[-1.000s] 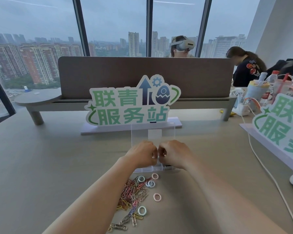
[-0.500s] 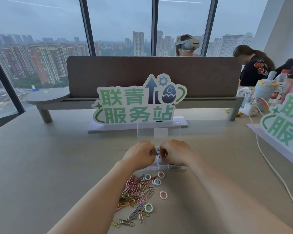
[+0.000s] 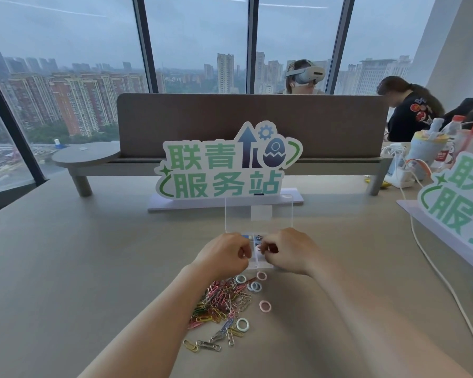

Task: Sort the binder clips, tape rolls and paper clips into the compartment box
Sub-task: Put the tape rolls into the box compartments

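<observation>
Clear compartment box point(image 3: 258, 214) mostly hidden behind curled hands point(image 3: 257, 255), contents unclear

A single wide-angle view looks out from the person's head, forward and down over both forearms, with the green sign point(image 3: 224, 170) straight ahead at mid-frame. The surface point(image 3: 79, 268) spreads out below the sign and close to the camera; beyond the sign stand a partition point(image 3: 202, 118) and windows point(image 3: 197, 36). Frame edges bend visibly.
</observation>
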The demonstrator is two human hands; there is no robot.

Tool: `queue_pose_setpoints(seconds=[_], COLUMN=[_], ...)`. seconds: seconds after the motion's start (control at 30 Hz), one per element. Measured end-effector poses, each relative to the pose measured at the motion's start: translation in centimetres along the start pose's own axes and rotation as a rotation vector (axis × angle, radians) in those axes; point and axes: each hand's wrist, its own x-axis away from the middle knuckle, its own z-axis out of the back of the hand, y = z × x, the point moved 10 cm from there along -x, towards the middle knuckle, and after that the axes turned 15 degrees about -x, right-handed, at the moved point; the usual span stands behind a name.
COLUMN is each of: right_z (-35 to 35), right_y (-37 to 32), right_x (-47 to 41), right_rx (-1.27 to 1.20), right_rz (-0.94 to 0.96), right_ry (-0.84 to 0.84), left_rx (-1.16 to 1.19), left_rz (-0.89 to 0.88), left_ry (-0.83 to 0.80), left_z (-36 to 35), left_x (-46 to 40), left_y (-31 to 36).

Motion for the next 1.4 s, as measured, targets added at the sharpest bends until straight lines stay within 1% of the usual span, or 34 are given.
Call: queue_pose_setpoints(seconds=[0.23, 0.6, 0.73, 0.8, 0.97, 1.13, 1.4], right_z=[-2.3, -3.8, -4.2, -4.1, -3.7, -4.4, -4.9], right_y=[-0.7, -0.2, -0.1, -0.2, -1.3, -1.8, -1.4], right_x=[2.2, 2.5, 2.6, 2.7, 3.5, 4.0, 4.6], right_rx=[0.042, 0.072, 0.091, 0.093, 0.005, -0.016, -0.057], right_rz=[-0.029, -0.095, -0.120, -0.119, -0.064, -0.054, -0.111], right_ry=[-0.117, -0.142, -0.153, -0.144, -0.122, -0.153, -0.183], left_rx=[-0.028, -0.106, -0.103, -0.098, -0.048, -0.038, -0.036], left_rz=[0.003, 0.083, 0.092, 0.092, 0.090, 0.019, 0.037], left_ry=[-0.087, -0.123, -0.148, -0.140, -0.038, -0.057, -0.058], left_z=[-0.8, -1.6, -1.9, -1.8, -0.3, -0.8, -1.6], left_x=[2.5, 3.3, 3.2, 3.3, 3.6, 4.1, 4.2], left_y=[0.6, 0.1, 0.1, 0.1, 0.4, 1.8, 2.1])
